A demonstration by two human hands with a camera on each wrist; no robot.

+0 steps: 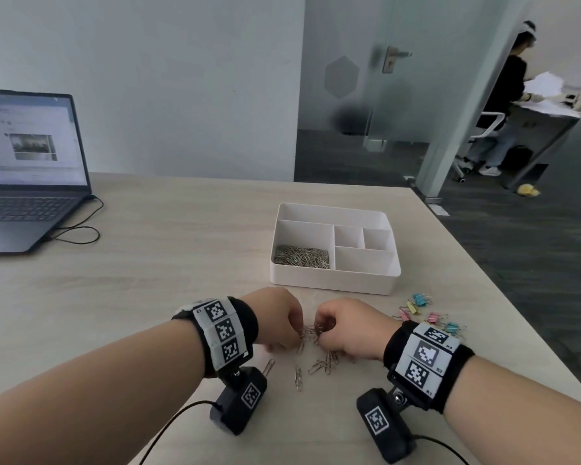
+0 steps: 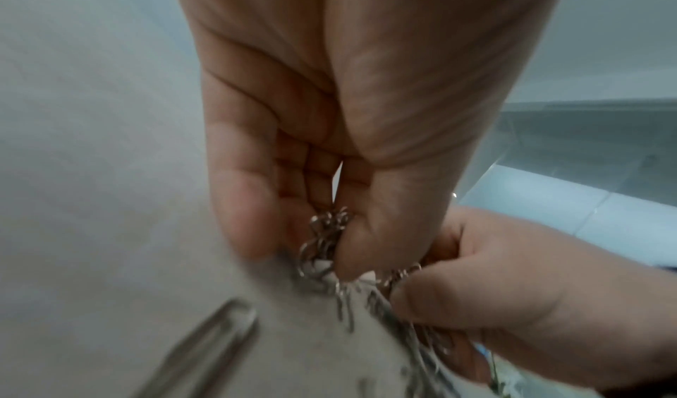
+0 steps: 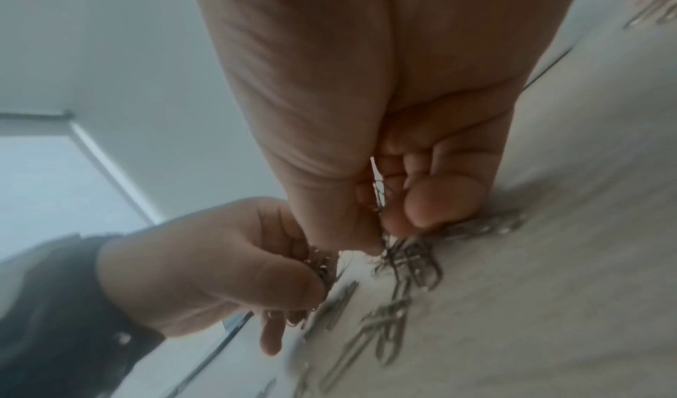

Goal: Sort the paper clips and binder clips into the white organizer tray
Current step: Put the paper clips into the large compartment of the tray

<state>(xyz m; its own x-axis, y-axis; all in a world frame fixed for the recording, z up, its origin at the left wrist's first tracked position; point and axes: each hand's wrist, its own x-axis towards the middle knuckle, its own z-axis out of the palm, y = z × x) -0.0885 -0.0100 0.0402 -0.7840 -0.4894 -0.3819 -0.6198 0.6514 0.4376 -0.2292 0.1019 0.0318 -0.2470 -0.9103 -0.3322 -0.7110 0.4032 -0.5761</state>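
The white organizer tray stands on the table beyond my hands; its big left compartment holds a heap of silver paper clips. My left hand and right hand meet over a small pile of loose paper clips near the table's front. Left fingers and thumb pinch a bunch of clips. Right fingers curl round another bunch of clips. More clips lie scattered below the hands. Pastel binder clips lie right of the right hand.
An open laptop with a cable sits at the far left of the wooden table. The table's right edge runs close to the binder clips. Behind a glass partition another person stands at a desk.
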